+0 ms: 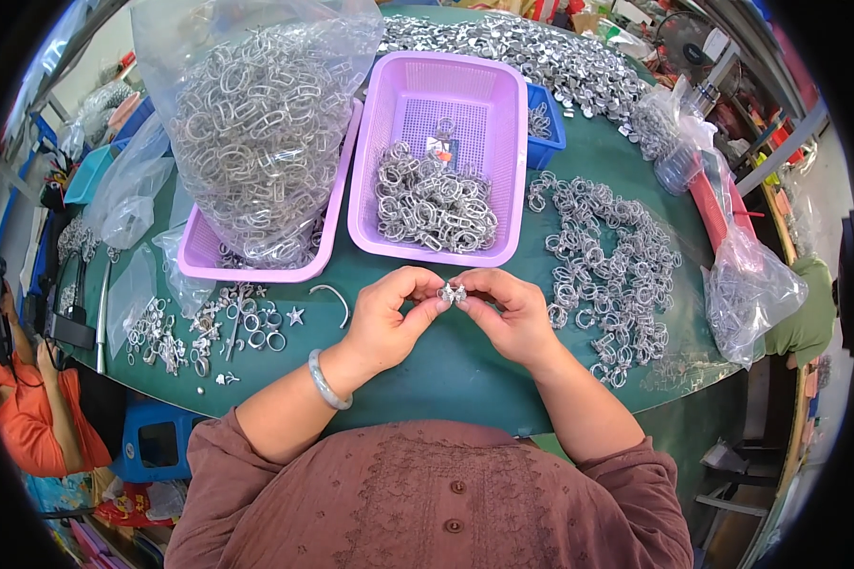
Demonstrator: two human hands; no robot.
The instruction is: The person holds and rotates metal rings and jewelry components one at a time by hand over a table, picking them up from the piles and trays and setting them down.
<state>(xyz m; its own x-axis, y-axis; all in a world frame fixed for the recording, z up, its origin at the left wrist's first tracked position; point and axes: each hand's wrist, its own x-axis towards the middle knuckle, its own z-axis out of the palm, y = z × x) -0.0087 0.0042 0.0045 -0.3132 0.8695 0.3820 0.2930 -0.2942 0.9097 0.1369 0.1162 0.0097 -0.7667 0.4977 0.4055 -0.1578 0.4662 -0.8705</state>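
Note:
Pinched between my two hands is a small silver metal ring (453,293) with a raised top; its exact form is partly hidden by my fingers. My left hand (392,318), with a bangle on its wrist, grips it from one side, and my right hand (510,318) from the other. Just beyond my fingers stands a purple basket (361,204) holding a heap of silver rings (436,204). To the right, many more silver rings (612,266) lie spread on the green table (446,375).
A second purple basket (256,274) at left bears a big clear bag of rings (261,142). Loose rings and charms (166,337) lie at far left. A blue bin (546,147) and a pile of flat silver pieces (531,57) sit behind. An orange-shirted person (52,422) is at left.

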